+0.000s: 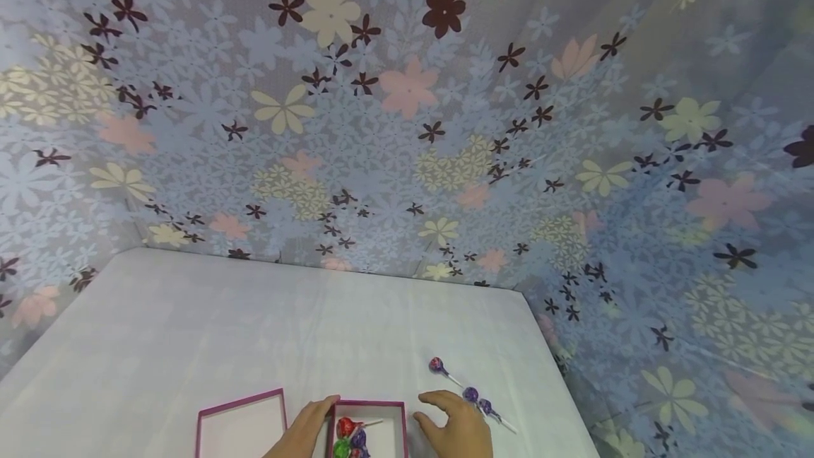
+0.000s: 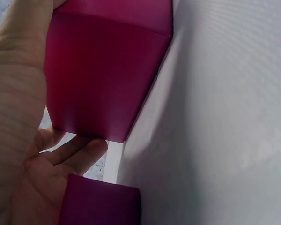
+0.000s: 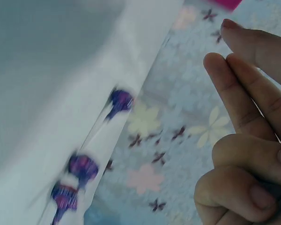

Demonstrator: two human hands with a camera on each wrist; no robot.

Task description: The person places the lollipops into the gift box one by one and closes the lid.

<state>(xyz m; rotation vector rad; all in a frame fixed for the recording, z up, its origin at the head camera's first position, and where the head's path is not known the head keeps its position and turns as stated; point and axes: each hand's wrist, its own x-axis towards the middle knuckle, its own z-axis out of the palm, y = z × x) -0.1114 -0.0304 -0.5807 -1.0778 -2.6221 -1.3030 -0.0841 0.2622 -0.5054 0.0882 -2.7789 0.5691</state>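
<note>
An open magenta-edged box [image 1: 385,402] sits at the bottom of the head view, holding several wrapped lollipops, among them a red one [image 1: 345,427] and a green one [image 1: 342,448]. My left hand [image 1: 307,428] grips the box's left side, its fingertips at the far left corner. In the left wrist view, fingers [image 2: 86,152] bend against the end of the magenta wall [image 2: 103,70]. To the right of the box, my right hand [image 1: 459,427] holds nothing, with thumb and forefinger spread apart. Just beyond it lie purple-wrapped lollipops [image 1: 470,394] on the table.
A second shallow magenta-edged tray or lid [image 1: 241,399] lies left of the box. One lollipop [image 1: 435,365] rests farther back than the other two on the white table [image 1: 286,331]. Flower-printed cloth [image 1: 394,161] hangs behind and beside the table.
</note>
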